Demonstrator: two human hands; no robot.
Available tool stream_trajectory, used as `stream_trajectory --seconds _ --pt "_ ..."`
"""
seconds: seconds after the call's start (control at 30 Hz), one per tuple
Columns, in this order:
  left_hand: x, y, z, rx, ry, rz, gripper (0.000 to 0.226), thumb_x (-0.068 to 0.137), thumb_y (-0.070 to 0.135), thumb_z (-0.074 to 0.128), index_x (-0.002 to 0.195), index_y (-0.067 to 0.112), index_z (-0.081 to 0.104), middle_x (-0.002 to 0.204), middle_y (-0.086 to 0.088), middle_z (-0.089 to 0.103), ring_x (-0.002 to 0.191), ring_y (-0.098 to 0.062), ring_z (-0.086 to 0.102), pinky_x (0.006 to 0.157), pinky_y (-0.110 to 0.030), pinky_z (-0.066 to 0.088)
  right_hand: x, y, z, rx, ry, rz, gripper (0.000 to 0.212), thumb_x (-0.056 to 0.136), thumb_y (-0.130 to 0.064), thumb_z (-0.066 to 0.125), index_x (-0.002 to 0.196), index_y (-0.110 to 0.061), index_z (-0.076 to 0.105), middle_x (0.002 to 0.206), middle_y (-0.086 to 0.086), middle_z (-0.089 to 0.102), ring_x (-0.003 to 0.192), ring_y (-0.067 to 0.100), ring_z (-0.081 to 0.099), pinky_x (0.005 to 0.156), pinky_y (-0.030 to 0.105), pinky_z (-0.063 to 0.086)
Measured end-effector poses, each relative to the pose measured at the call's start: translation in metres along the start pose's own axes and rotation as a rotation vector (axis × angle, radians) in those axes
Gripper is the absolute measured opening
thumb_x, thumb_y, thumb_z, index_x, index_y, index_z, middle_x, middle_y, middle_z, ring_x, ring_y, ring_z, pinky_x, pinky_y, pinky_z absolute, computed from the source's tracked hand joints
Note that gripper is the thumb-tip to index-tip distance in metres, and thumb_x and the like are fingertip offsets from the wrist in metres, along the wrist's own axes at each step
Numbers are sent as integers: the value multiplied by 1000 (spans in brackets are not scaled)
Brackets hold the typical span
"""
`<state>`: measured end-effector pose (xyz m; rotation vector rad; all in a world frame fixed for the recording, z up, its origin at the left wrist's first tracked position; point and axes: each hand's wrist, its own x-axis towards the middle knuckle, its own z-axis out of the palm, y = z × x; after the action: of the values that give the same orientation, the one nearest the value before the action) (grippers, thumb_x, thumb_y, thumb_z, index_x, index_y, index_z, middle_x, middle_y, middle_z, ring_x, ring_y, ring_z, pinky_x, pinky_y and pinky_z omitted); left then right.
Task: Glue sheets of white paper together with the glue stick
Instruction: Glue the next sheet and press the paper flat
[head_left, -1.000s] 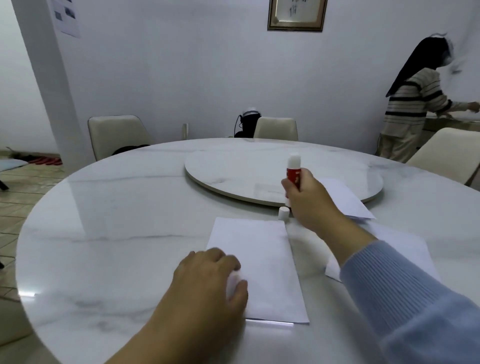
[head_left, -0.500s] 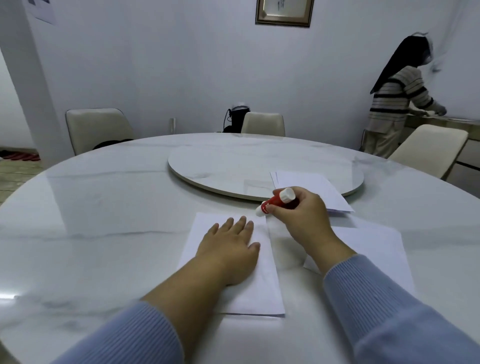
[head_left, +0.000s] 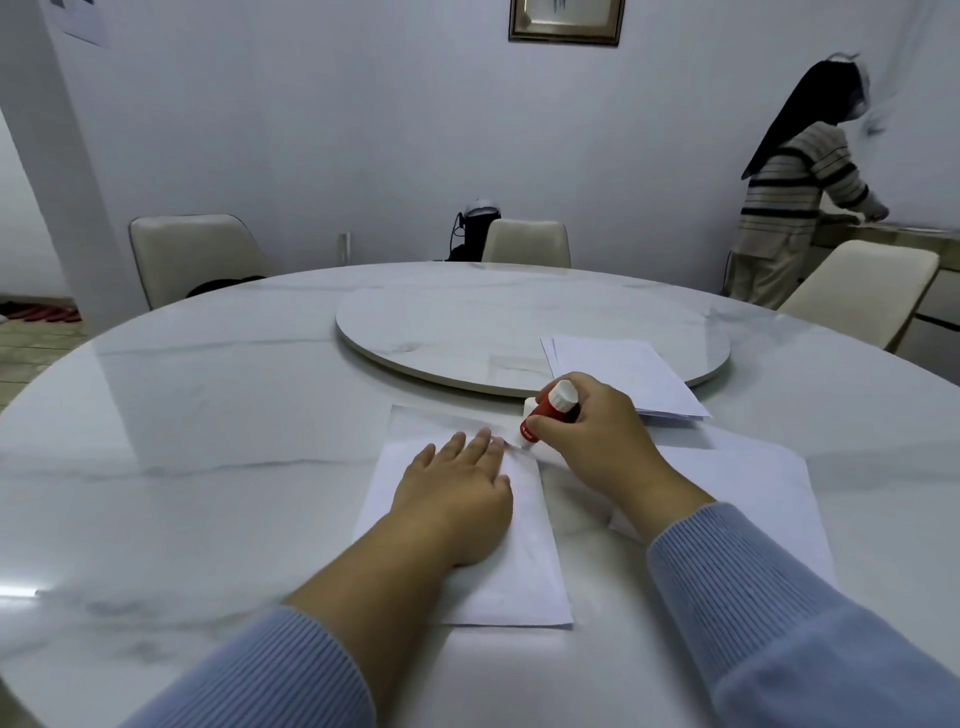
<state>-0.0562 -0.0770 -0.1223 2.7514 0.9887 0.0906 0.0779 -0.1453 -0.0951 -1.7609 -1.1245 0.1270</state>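
Note:
A white sheet of paper (head_left: 524, 561) lies on the marble table in front of me. My left hand (head_left: 457, 493) rests flat on it, fingers straight and pointing away. My right hand (head_left: 592, 441) grips the red glue stick (head_left: 545, 413), tilted with its tip down on the sheet's far right corner. The small white cap (head_left: 529, 405) stands just behind the stick. A second white sheet (head_left: 737, 499) lies under my right forearm. A small stack of white sheets (head_left: 623, 374) lies partly on the turntable.
A round marble turntable (head_left: 467, 332) sits in the middle of the round table (head_left: 208, 415). Cream chairs stand at the far left (head_left: 192, 254), far middle (head_left: 527, 244) and right (head_left: 862, 296). A person in a striped sweater (head_left: 795, 197) stands at a counter, back right.
My right hand has tipped the glue stick from upright down onto the sheet's far right corner. My left hand went from curled at the near edge to flat on the sheet's middle.

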Motion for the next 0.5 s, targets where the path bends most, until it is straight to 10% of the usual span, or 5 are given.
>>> stream_trajectory --seconds 0.5 --pt "1 -3 -5 -5 -32 4 56 97 24 15 151 27 1 160 9 -4 147 -10 -4 119 -34 -3 -22 -19 -11 54 -176 -6 12 66 -15 67 76 -10 63 67 -5 61 60 5 52 60 22 44"
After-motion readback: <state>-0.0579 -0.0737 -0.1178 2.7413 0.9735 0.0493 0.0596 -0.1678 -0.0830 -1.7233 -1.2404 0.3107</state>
